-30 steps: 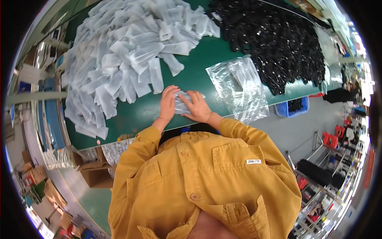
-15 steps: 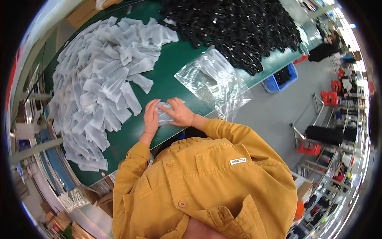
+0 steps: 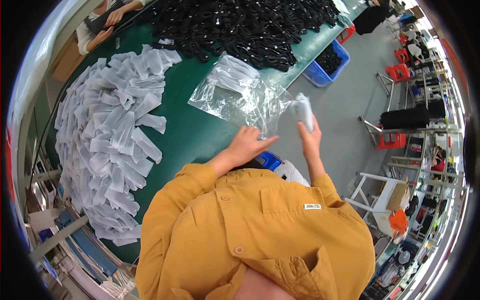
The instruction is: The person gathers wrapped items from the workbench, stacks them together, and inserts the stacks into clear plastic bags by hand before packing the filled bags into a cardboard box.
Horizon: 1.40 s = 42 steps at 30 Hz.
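Observation:
My right hand [image 3: 311, 137] is closed around a small bundle of frosted plastic packets [image 3: 301, 107], held up past the table's right edge. Its fingers wrap the lower part of the bundle. My left hand [image 3: 246, 146] is at the table's near edge, fingers spread and thumb pointing right. Its fingertips are right at the near end of a large clear plastic bag [image 3: 257, 107]. Inside the bag's far end lie more frosted packets [image 3: 231, 74].
A big heap of frosted packets [image 3: 107, 150] covers the left of the green table [image 3: 187, 135]. Black coiled cords [image 3: 235, 30] are piled at the back. A blue bin [image 3: 320, 75] stands on the floor at right. Another person's hands [image 3: 112, 22] show at upper left.
Both hands were together on the packets over the table. The right hand has carried the bundle right, off the table edge; the left has let go and moved to the clear bag.

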Each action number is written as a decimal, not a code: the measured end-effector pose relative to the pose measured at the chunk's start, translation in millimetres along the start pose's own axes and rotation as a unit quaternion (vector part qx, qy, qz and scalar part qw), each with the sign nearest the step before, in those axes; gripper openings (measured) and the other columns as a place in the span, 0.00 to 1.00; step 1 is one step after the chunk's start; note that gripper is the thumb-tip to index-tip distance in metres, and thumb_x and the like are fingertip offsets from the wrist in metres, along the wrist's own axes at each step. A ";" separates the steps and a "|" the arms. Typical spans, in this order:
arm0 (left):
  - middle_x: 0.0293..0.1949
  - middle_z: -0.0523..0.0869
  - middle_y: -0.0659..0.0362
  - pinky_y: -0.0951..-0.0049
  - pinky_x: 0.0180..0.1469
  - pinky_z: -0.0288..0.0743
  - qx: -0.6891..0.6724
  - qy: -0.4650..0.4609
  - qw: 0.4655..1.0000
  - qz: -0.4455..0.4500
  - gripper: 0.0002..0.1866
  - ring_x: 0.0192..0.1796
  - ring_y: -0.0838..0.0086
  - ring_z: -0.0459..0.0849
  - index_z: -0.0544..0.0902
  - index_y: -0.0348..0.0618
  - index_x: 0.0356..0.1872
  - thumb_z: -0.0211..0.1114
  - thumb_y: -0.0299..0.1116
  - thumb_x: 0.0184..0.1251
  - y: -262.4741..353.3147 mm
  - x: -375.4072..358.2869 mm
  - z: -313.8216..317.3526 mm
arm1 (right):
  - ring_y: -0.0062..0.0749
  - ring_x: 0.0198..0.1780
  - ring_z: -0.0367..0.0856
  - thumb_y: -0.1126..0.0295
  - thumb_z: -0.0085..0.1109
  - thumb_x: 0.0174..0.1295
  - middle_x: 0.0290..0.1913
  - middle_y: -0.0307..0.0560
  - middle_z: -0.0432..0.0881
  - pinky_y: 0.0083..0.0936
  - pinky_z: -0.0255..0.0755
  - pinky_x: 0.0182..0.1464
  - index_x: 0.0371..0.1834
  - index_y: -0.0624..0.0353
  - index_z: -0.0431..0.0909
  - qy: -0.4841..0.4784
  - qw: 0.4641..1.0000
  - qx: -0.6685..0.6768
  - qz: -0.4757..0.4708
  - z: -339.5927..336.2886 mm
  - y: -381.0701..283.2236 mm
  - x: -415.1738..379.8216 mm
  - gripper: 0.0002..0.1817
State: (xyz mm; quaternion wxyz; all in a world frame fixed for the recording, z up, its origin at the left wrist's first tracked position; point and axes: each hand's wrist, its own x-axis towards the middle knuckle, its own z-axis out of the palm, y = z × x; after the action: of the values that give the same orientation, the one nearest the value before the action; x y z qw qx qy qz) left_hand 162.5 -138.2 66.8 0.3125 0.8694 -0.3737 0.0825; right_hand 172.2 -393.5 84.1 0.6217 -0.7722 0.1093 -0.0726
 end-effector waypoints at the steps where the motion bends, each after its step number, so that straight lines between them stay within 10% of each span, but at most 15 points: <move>1: 0.31 0.77 0.58 0.61 0.43 0.70 0.037 -0.011 0.999 0.017 0.18 0.38 0.60 0.78 0.85 0.54 0.50 0.71 0.40 0.57 5.3 12.3 19.4 | 0.28 0.56 0.76 0.62 0.69 0.62 0.59 0.47 0.79 0.25 0.70 0.59 0.69 0.64 0.70 0.033 0.998 0.033 0.029 -13.0 -3.8 -4.6 0.34; 5: 0.31 0.79 0.53 0.60 0.41 0.72 0.087 -0.157 0.984 -0.014 0.10 0.40 0.57 0.82 0.83 0.47 0.42 0.67 0.38 0.62 -18.1 37.1 70.1 | 0.27 0.56 0.76 0.61 0.68 0.62 0.55 0.46 0.81 0.25 0.70 0.58 0.70 0.65 0.69 0.065 0.993 0.008 0.096 -50.2 34.2 -30.9 0.35; 15: 0.30 0.84 0.51 0.64 0.34 0.76 -0.237 0.168 0.933 -0.212 0.13 0.32 0.59 0.85 0.74 0.37 0.51 0.61 0.23 0.67 -5.7 33.6 -4.3 | 0.35 0.60 0.74 0.51 0.71 0.54 0.57 0.49 0.77 0.30 0.64 0.65 0.70 0.54 0.72 -0.301 0.953 -0.013 -0.013 6.2 -6.1 -7.6 0.40; 21: 0.24 0.83 0.53 0.64 0.29 0.74 -0.196 0.223 0.918 -0.265 0.15 0.26 0.59 0.84 0.73 0.40 0.55 0.61 0.26 0.69 -13.6 13.2 -26.8 | 0.39 0.54 0.78 0.49 0.73 0.53 0.53 0.51 0.77 0.32 0.70 0.58 0.68 0.53 0.74 -0.269 0.890 -0.369 -0.011 66.3 -22.4 25.7 0.39; 24: 0.26 0.84 0.51 0.60 0.30 0.75 -0.171 0.210 0.924 -0.270 0.15 0.28 0.54 0.84 0.73 0.41 0.55 0.61 0.27 0.69 -19.1 0.8 -24.2 | 0.35 0.51 0.80 0.52 0.72 0.55 0.50 0.49 0.80 0.30 0.73 0.53 0.65 0.57 0.76 -0.300 0.901 -0.313 0.032 88.2 -10.6 35.8 0.36; 27: 0.23 0.82 0.53 0.64 0.28 0.74 -0.144 0.247 0.934 -0.216 0.14 0.24 0.59 0.83 0.75 0.40 0.53 0.63 0.27 0.69 -18.1 -5.0 -19.5 | 0.31 0.49 0.80 0.57 0.71 0.57 0.47 0.47 0.82 0.27 0.73 0.50 0.63 0.62 0.76 -0.345 0.886 0.125 0.285 108.1 -10.4 36.4 0.32; 30: 0.25 0.82 0.52 0.63 0.31 0.75 -0.123 0.251 0.944 -0.175 0.15 0.27 0.58 0.83 0.75 0.40 0.54 0.64 0.27 0.69 -19.6 -7.0 -14.1 | 0.29 0.48 0.80 0.61 0.69 0.58 0.47 0.44 0.83 0.25 0.74 0.48 0.62 0.65 0.76 -0.363 0.872 0.142 0.296 136.0 17.1 41.5 0.30; 32: 0.26 0.82 0.52 0.63 0.31 0.75 -0.110 0.241 0.951 -0.161 0.16 0.27 0.59 0.83 0.74 0.40 0.55 0.64 0.27 0.68 -20.2 -7.0 -18.3 | 0.34 0.48 0.83 0.63 0.67 0.57 0.49 0.45 0.84 0.30 0.76 0.49 0.60 0.65 0.77 -0.328 0.924 -0.135 0.146 155.3 15.8 37.8 0.28; 34: 0.26 0.82 0.52 0.61 0.32 0.76 -0.118 0.230 0.950 -0.175 0.17 0.28 0.57 0.83 0.73 0.41 0.56 0.64 0.26 0.67 -20.1 -11.0 -19.5 | 0.37 0.47 0.84 0.63 0.67 0.57 0.49 0.46 0.84 0.33 0.77 0.49 0.59 0.64 0.77 -0.300 0.864 -0.403 -0.025 163.4 -4.0 32.2 0.27; 35: 0.26 0.82 0.52 0.60 0.32 0.76 -0.132 0.225 0.945 -0.196 0.19 0.29 0.55 0.83 0.72 0.41 0.57 0.63 0.27 0.67 -20.8 -15.9 -17.4 | 0.43 0.48 0.85 0.62 0.63 0.61 0.52 0.49 0.84 0.37 0.79 0.48 0.60 0.57 0.78 -0.319 0.882 -0.345 -0.039 162.7 14.7 40.3 0.24; 37: 0.26 0.81 0.52 0.59 0.32 0.77 -0.152 0.226 0.933 -0.233 0.20 0.29 0.54 0.83 0.71 0.42 0.59 0.62 0.26 0.66 -19.1 -25.2 -18.1 | 0.46 0.49 0.84 0.60 0.62 0.64 0.54 0.51 0.83 0.42 0.80 0.47 0.62 0.54 0.76 -0.336 0.908 0.077 0.240 158.1 44.8 52.0 0.24; 39: 0.25 0.80 0.54 0.60 0.32 0.77 -0.164 0.236 0.921 -0.264 0.21 0.28 0.56 0.82 0.71 0.42 0.59 0.62 0.24 0.65 -16.6 -34.6 -23.5 | 0.52 0.52 0.82 0.57 0.60 0.68 0.57 0.53 0.81 0.49 0.79 0.49 0.66 0.53 0.72 -0.349 0.759 0.361 0.415 147.5 26.8 53.6 0.25; 42: 0.29 0.82 0.55 0.67 0.33 0.76 -0.156 0.238 0.925 -0.251 0.22 0.28 0.63 0.82 0.72 0.40 0.58 0.63 0.22 0.63 -24.0 -46.7 -15.7 | 0.53 0.54 0.80 0.53 0.59 0.69 0.57 0.52 0.81 0.52 0.77 0.53 0.66 0.53 0.71 -0.323 0.684 0.492 0.431 159.0 17.5 46.2 0.27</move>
State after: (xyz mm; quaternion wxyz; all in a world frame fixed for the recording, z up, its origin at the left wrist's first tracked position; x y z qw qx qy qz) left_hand 147.7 -88.1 50.1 0.5345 0.8298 -0.0656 0.1465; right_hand 254.9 -258.9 31.6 0.8716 -0.1992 0.1714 0.4138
